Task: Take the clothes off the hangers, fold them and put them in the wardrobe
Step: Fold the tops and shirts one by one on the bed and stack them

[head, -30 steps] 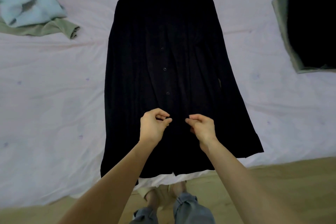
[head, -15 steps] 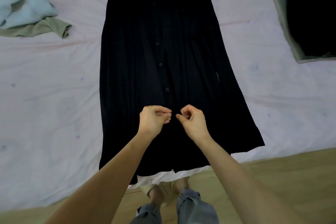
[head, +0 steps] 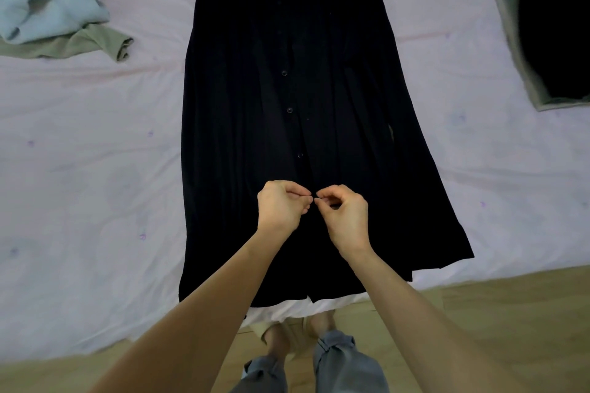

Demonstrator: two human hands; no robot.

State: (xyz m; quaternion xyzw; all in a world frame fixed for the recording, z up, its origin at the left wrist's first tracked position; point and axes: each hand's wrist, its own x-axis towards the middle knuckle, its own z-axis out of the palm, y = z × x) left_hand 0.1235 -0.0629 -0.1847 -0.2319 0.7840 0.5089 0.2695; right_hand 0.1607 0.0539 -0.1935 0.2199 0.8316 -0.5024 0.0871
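Both bare forearms are extended fwd, converging at centre. Left hand (head: 281, 209) & right hand (head: 344, 217) are held knuckles-up, fingers (head: 300, 191) curled; thumb & forefinger tips are pinched together, the two hands nearly touching.

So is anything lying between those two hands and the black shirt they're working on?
No. Both the left hand and right hand are already on the black shirt, pinching its front placket. The other clothes lie off to the sides of the bed. The wardrobe is out of view.
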